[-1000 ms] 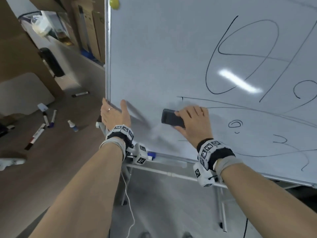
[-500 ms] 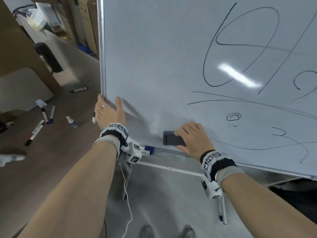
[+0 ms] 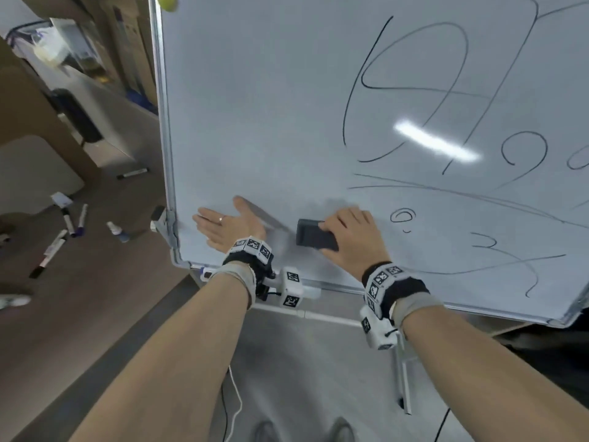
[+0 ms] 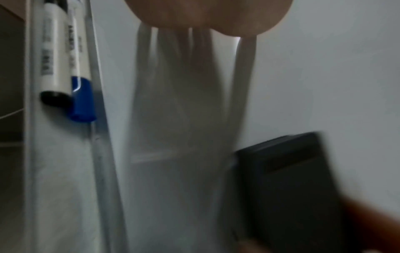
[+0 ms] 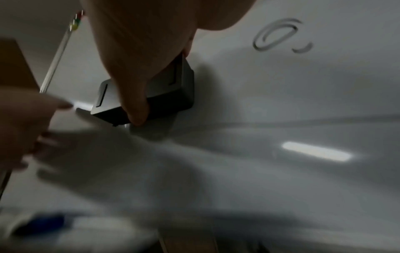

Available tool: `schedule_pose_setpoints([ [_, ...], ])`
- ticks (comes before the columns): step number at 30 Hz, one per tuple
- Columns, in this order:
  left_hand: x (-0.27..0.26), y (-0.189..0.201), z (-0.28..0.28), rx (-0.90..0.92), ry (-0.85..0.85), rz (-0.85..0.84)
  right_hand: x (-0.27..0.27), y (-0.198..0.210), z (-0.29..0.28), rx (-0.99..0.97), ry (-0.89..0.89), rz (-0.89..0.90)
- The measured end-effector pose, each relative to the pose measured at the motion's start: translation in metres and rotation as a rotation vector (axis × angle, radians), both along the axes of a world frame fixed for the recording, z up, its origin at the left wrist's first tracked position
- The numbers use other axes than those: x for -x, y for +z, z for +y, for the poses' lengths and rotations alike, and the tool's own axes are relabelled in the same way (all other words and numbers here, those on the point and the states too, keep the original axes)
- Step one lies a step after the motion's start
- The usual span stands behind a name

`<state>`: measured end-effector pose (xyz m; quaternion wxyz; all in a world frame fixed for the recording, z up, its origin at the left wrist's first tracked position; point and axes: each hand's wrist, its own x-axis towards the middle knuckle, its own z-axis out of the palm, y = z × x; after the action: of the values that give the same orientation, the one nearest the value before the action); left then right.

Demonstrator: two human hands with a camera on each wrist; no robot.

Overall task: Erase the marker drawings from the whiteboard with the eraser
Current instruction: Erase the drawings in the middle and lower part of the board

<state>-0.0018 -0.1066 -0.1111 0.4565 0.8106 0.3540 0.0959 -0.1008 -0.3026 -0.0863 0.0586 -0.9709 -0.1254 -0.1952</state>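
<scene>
The whiteboard [image 3: 271, 106] stands tilted on its stand, with black marker drawings [image 3: 414, 100] of loops and lines over its right half. My right hand [image 3: 347, 234] grips the dark grey eraser [image 3: 314, 238] and holds it flat against the lower board, left of a small spiral [image 3: 402, 215]. In the right wrist view the thumb [image 5: 134, 95] lies over the eraser [image 5: 173, 89]. My left hand [image 3: 228, 226] lies flat with straight fingers on the board's lower left corner. The eraser [image 4: 288, 188] also shows in the left wrist view.
A black marker [image 4: 52, 56] and a blue-capped marker [image 4: 81, 85] lie on the board's tray. Several markers [image 3: 68, 231] and a small bottle [image 3: 116, 231] are scattered on the brown floor to the left. A yellow magnet [image 3: 166, 2] sits at the board's top left.
The eraser went down to the board's bottom edge, then came back up; the line ends on the left are wiped away. My left hand moved from the board's left edge onto its face.
</scene>
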Motion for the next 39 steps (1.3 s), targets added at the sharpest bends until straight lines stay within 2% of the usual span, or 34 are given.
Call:
schedule_pose_setpoints([
  [3, 0.009, -0.013, -0.008, 0.002, 0.008, 0.016, 0.029, -0.043, -0.004, 0.113, 0.057, 0.123],
  [5, 0.015, -0.016, -0.013, 0.007, 0.02, 0.021, 0.033, -0.045, -0.01, 0.126, 0.064, 0.112],
  [8, 0.022, -0.01, -0.019, 0.025, 0.026, 0.03, 0.016, -0.012, -0.024, 0.08, 0.013, -0.028],
  [14, 0.033, 0.025, -0.043, 0.152, 0.059, -0.027, -0.037, 0.091, -0.059, -0.09, -0.297, -0.302],
  [17, 0.036, 0.045, -0.052, 0.199, 0.043, -0.065, -0.033, 0.1, -0.067, -0.104, -0.257, -0.329],
  [19, 0.035, 0.05, -0.055, 0.211, 0.036, -0.087, -0.021, 0.08, -0.068, -0.084, -0.095, -0.265],
  [22, 0.039, 0.046, -0.062, 0.209, 0.029, -0.088, 0.007, 0.024, -0.065, 0.019, 0.108, -0.083],
  [25, 0.05, 0.032, -0.07, 0.193, 0.0, -0.074, 0.036, -0.029, -0.068, 0.049, 0.14, 0.082],
  [28, 0.062, 0.01, -0.077, 0.179, -0.049, -0.047, 0.051, -0.046, -0.079, 0.078, 0.148, 0.1],
  [31, 0.071, 0.004, -0.087, 0.179, -0.086, -0.026, 0.041, -0.019, -0.093, 0.045, 0.036, -0.042],
  [36, 0.07, 0.033, -0.107, 0.185, -0.12, -0.041, -0.001, 0.077, -0.118, -0.117, -0.324, -0.305],
  [39, 0.067, 0.045, -0.108, 0.188, -0.095, -0.035, -0.011, 0.096, -0.127, -0.183, -0.404, -0.381],
])
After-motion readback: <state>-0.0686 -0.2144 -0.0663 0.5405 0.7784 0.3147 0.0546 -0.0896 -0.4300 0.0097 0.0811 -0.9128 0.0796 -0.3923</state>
